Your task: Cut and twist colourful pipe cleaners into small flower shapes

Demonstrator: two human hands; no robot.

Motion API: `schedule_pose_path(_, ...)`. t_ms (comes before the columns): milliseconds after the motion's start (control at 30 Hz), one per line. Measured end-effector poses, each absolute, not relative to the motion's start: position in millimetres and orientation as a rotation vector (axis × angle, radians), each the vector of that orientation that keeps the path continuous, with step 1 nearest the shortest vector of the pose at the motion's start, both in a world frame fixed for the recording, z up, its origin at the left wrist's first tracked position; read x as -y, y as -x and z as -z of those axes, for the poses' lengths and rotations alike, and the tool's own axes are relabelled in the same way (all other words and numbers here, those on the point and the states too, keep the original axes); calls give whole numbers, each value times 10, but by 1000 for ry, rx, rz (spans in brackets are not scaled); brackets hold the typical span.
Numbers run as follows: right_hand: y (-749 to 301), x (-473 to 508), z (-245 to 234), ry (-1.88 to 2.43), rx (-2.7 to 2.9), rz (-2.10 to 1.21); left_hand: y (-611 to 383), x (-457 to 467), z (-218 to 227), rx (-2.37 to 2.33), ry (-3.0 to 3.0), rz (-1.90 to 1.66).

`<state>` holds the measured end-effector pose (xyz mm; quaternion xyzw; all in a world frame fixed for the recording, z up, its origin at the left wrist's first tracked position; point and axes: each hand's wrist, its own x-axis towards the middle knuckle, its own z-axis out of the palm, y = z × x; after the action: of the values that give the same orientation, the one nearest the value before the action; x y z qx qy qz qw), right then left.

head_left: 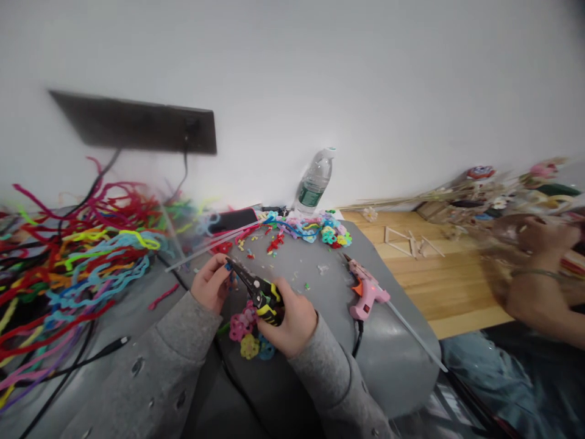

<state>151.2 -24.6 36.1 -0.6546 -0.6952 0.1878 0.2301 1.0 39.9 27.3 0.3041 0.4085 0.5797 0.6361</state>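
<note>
My right hand (292, 323) grips black-and-yellow pliers (258, 291), their jaws pointing up-left toward my left hand (211, 283). My left hand is closed, pinching a small blue pipe-cleaner piece (228, 266) right at the pliers' tips. Pink, yellow and blue pipe-cleaner flowers (249, 334) lie under and just below my right hand on the grey surface (320, 280). Both arms wear grey sleeves.
A big tangle of coloured pipe cleaners (77, 256) fills the left. A pink glue gun (368, 296) lies to the right, a water bottle (314, 182) and finished flowers (320, 228) stand at the back. Another person's arm (539, 274) works at far right over a wooden floor.
</note>
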Motion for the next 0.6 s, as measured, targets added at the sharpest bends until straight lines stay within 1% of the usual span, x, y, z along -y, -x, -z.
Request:
schedule_pose_path(233,-1538,240,-341,1796,1921,-547,-3,-413,-254,-933,-733,-1326)
schedule_pose_path(600,-1557,240,-269,1770,1921,-521,64,-439,-100,-958,-933,-1342)
